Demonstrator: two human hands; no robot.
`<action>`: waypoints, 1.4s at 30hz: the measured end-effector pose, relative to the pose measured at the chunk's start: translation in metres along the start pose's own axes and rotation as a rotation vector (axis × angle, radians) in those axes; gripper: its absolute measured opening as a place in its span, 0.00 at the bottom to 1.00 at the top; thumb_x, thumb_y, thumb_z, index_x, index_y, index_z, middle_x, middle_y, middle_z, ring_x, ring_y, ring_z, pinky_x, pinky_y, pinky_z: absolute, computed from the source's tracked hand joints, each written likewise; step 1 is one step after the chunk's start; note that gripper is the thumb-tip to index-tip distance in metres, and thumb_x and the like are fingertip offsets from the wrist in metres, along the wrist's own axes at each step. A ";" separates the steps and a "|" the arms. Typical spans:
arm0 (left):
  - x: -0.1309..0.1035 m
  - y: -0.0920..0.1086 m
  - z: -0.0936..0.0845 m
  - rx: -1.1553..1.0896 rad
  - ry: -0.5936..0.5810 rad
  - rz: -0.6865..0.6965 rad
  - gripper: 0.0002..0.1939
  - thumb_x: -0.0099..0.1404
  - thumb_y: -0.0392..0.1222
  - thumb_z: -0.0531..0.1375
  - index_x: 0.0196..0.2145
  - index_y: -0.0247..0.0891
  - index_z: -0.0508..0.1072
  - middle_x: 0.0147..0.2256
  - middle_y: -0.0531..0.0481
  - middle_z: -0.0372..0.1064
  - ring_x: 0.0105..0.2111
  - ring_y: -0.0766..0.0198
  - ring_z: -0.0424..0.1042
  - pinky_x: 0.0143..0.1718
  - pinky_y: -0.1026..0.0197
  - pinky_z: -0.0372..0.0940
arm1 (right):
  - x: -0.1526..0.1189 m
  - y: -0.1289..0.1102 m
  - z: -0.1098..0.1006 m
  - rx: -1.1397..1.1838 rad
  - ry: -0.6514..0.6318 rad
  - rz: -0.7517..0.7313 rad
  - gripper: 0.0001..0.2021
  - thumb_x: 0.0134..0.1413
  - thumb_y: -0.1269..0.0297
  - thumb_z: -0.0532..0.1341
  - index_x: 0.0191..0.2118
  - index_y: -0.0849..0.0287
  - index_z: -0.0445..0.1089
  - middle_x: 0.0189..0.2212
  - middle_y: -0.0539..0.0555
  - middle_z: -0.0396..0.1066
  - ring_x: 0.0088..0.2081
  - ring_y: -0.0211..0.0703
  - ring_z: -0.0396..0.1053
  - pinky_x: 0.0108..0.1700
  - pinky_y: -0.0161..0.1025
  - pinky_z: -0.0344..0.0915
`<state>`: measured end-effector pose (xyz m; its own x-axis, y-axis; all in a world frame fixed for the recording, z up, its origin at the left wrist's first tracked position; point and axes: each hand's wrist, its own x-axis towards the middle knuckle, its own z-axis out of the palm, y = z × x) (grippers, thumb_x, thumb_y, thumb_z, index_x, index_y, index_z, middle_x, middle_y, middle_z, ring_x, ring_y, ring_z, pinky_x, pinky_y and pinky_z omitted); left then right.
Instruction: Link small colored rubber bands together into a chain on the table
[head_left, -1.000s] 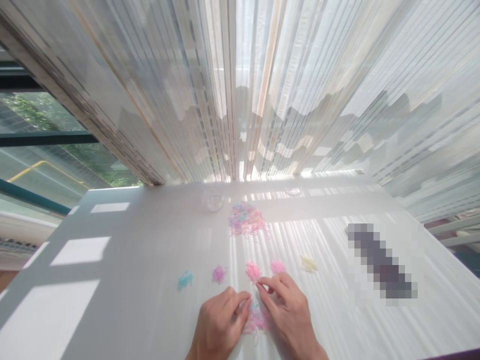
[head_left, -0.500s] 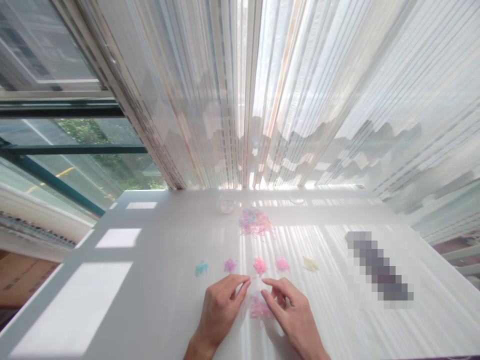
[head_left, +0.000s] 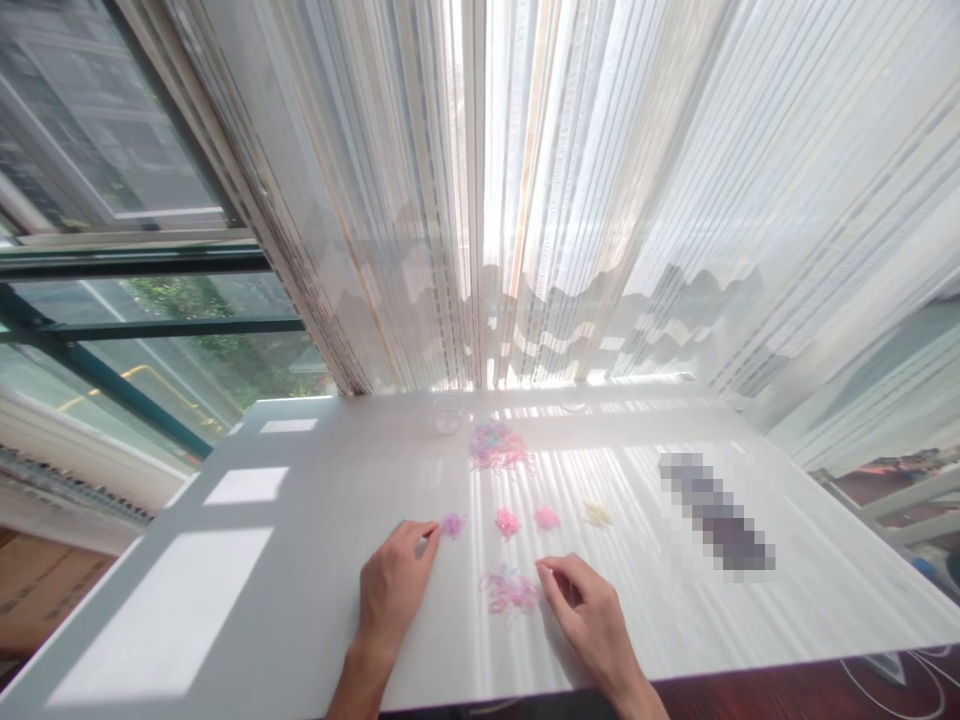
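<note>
At lower centre, the left hand [head_left: 397, 577] and right hand [head_left: 589, 612] pinch closed, on what I cannot tell; they've just parted, left beside the purple pile [head_left: 453, 525], making the near mixed pile [head_left: 510, 592] easier to reach.

Free strip [head_left: 506, 551] behind nearer mixed pile [head_left: 512, 592]

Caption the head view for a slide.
Left hand by the purple pile, right hand by the nearer mixed heap, white table beneath.
</note>
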<state>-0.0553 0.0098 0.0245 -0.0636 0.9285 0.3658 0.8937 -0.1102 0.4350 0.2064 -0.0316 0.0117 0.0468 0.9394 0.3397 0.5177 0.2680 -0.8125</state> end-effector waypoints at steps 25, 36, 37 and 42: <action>-0.011 0.007 0.002 0.018 -0.067 -0.075 0.07 0.67 0.39 0.63 0.41 0.45 0.80 0.37 0.55 0.79 0.27 0.66 0.75 0.27 0.67 0.62 | -0.001 0.005 0.001 0.001 -0.040 -0.002 0.16 0.69 0.54 0.57 0.36 0.56 0.77 0.25 0.51 0.73 0.25 0.42 0.69 0.30 0.36 0.67; -0.013 0.014 0.001 0.039 -0.263 -0.099 0.08 0.72 0.39 0.59 0.40 0.46 0.80 0.40 0.55 0.78 0.37 0.63 0.78 0.34 0.65 0.66 | -0.002 0.005 0.001 0.013 -0.029 0.002 0.14 0.67 0.55 0.58 0.35 0.56 0.77 0.25 0.51 0.73 0.25 0.42 0.69 0.30 0.35 0.67; -0.013 0.014 0.001 0.038 -0.269 -0.093 0.09 0.72 0.39 0.58 0.40 0.45 0.79 0.40 0.55 0.78 0.37 0.63 0.78 0.35 0.65 0.66 | -0.002 0.005 0.001 0.014 -0.028 0.001 0.14 0.67 0.55 0.58 0.35 0.56 0.77 0.25 0.51 0.73 0.25 0.42 0.69 0.30 0.35 0.67; -0.014 0.014 0.003 0.028 -0.272 -0.039 0.12 0.75 0.41 0.53 0.40 0.42 0.77 0.40 0.52 0.77 0.35 0.61 0.78 0.34 0.62 0.66 | -0.002 0.007 0.001 0.017 -0.038 0.010 0.14 0.68 0.56 0.58 0.36 0.56 0.77 0.26 0.51 0.73 0.25 0.42 0.68 0.30 0.35 0.67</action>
<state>-0.0402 -0.0040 0.0231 0.0201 0.9933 0.1134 0.9050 -0.0663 0.4202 0.2085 -0.0317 0.0047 0.0192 0.9494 0.3135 0.5031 0.2618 -0.8236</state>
